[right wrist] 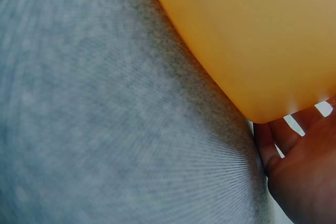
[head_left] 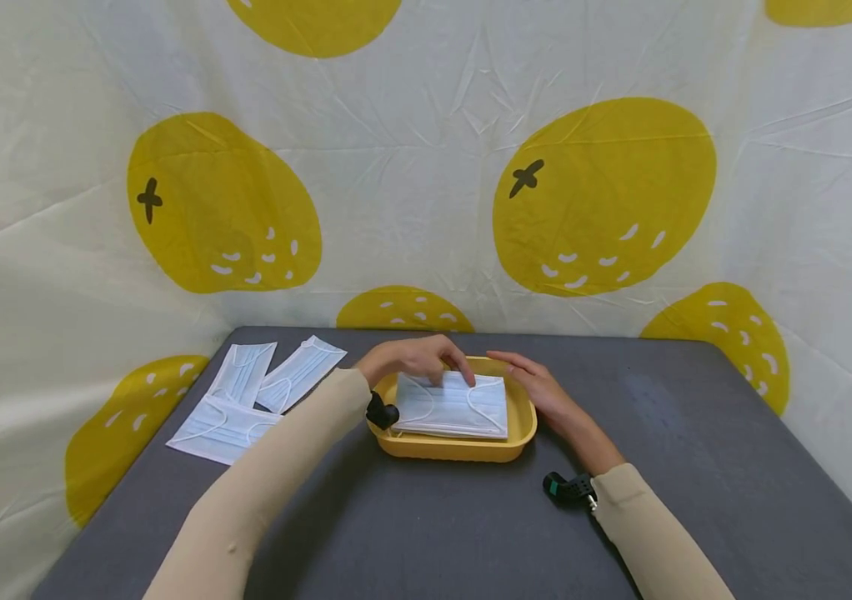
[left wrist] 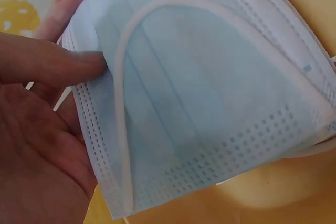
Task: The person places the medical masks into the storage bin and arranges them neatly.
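A yellow plastic basket (head_left: 453, 451) stands in the middle of the table. In it a light-blue face mask (head_left: 452, 407) with white ear loops lies flat on top of other masks. My left hand (head_left: 426, 358) reaches over the basket's far left side. In the left wrist view its thumb (left wrist: 86, 67) lies over the edge of the face mask (left wrist: 173, 77) and the fingers go behind it, pinching that edge. My right hand (head_left: 542, 392) rests along the basket's right side with extended fingers. The right wrist view shows those fingers (right wrist: 286, 135) against the basket's outer wall (right wrist: 252, 51).
Several loose face masks (head_left: 227, 427) lie overlapping at the left of the grey table (head_left: 426, 517). A white curtain (head_left: 411, 208) with yellow fruit prints hangs behind and beside the table. Black wrist straps (head_left: 568, 487) sit on both wrists.
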A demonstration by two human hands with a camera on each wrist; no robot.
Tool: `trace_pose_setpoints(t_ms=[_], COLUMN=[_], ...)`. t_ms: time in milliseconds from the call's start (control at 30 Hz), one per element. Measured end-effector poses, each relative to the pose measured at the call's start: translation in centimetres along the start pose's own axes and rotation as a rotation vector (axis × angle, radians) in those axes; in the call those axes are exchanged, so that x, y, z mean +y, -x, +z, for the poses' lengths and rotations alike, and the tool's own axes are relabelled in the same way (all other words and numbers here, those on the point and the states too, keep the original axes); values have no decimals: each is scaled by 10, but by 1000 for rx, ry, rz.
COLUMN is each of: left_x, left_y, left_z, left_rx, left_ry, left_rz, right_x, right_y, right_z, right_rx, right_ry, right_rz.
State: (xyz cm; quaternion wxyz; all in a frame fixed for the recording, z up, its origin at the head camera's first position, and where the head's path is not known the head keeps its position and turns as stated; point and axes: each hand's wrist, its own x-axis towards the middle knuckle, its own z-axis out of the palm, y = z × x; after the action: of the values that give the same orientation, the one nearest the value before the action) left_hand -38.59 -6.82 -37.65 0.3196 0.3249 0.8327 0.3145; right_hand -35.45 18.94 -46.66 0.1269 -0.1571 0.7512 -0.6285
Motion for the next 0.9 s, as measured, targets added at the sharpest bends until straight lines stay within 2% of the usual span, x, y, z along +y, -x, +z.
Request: trace_pose_setpoints(t_ms=[467, 733, 900], left_x=[-4, 2, 5], left_y=[-8, -11, -11], left_z=[5, 6, 9], left_rx=[-7, -9, -7], left_ry=[-70, -215, -261], left_rz=[-48, -80, -93], right_x=[0, -2, 0], right_y=[1, 2, 3], right_z=[1, 0, 0], right_rx=[4, -2, -5], right_ry=[23, 9, 8], right_rz=[3, -1, -15])
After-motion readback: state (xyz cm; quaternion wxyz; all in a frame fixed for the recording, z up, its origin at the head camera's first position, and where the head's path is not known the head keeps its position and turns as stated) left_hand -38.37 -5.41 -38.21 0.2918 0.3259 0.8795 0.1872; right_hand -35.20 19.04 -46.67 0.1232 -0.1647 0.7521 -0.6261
